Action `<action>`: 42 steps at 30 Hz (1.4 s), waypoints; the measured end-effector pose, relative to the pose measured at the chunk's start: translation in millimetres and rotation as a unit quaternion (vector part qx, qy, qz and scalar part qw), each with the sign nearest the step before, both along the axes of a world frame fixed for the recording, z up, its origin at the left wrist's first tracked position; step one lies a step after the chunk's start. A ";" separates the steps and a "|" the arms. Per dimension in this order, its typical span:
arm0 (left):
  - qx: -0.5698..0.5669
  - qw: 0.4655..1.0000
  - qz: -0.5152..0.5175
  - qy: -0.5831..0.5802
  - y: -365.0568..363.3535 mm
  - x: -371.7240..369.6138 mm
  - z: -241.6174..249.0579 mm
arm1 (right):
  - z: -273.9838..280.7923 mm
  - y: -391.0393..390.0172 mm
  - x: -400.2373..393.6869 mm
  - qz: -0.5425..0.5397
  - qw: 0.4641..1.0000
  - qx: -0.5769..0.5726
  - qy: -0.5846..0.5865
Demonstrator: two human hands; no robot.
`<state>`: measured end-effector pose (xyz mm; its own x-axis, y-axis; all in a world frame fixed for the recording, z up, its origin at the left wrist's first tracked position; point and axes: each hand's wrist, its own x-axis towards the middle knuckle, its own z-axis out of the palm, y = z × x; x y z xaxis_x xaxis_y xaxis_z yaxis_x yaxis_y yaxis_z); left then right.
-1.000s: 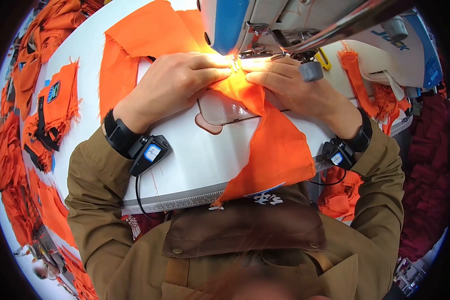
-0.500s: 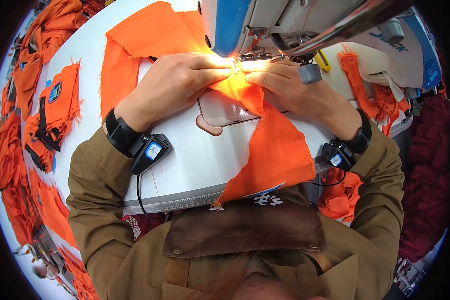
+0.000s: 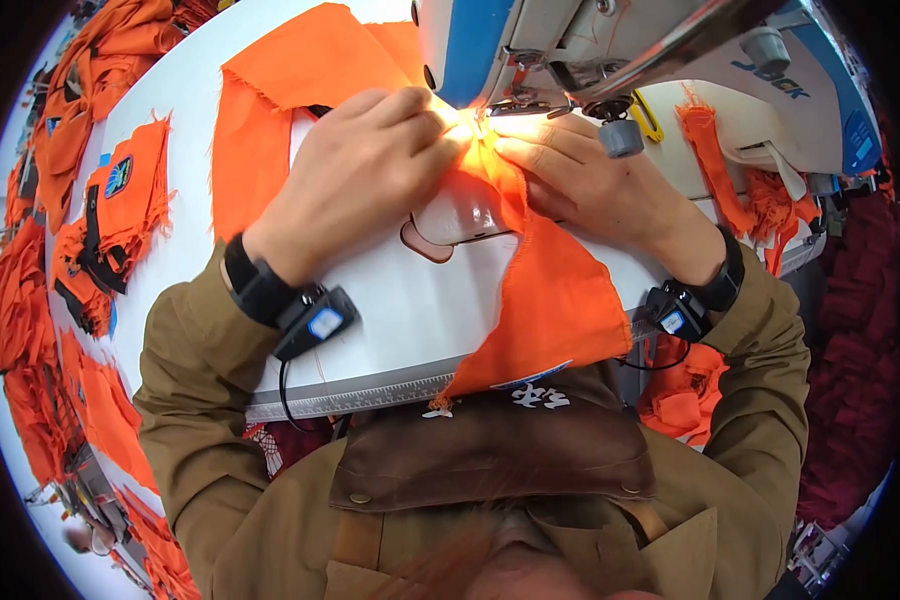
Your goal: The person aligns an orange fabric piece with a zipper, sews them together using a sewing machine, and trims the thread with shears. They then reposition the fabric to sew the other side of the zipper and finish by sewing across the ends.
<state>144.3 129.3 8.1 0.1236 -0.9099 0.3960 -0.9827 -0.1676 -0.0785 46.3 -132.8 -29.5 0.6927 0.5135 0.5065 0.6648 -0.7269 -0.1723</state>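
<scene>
since 1 s ago left hand (image 3: 355, 170) has lifted its wrist and arched, knuckles now raised instead of lying flat; fingertips pinch the orange cloth (image 3: 550, 290) right by the needle under the sewing machine (image 3: 610, 50). right hand (image 3: 590, 180) barely shifted, fingers curled, pressing the same fold against the bed from the other side. cloth runs from the lit needle spot down over the white table (image 3: 400, 310) edge toward the lap. reads like re-gripping to steer the seam. stacks of orange pieces (image 3: 120, 210) lie at left.
</scene>
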 end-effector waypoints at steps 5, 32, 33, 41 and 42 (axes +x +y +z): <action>-0.043 0.998 0.048 0.007 -2.0 -37.9 -5.9 | 10.9 9.5 -19.3 -0.061 0.996 -0.060 0.005; 0.029 0.980 -0.011 0.194 -5.4 38.1 28.4 | -18.1 111.4 32.2 0.073 0.978 -0.053 0.187; 0.035 0.981 -0.002 0.190 -5.2 39.4 28.1 | -18.3 109.2 29.9 0.086 0.982 -0.007 0.166; -0.018 0.978 -0.029 0.204 -1.7 36.5 6.9 | 29.4 67.5 -28.5 0.182 0.945 0.184 0.202; -0.018 0.981 -0.019 0.194 -1.4 30.5 6.7 | 30.8 57.5 -36.4 0.191 0.939 0.169 0.229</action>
<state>174.8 127.9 14.8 0.2370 -0.9035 0.3572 -0.9433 -0.1260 0.3070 9.9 -75.3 1.3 0.6753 0.6325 0.3794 0.6660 -0.3021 -0.6820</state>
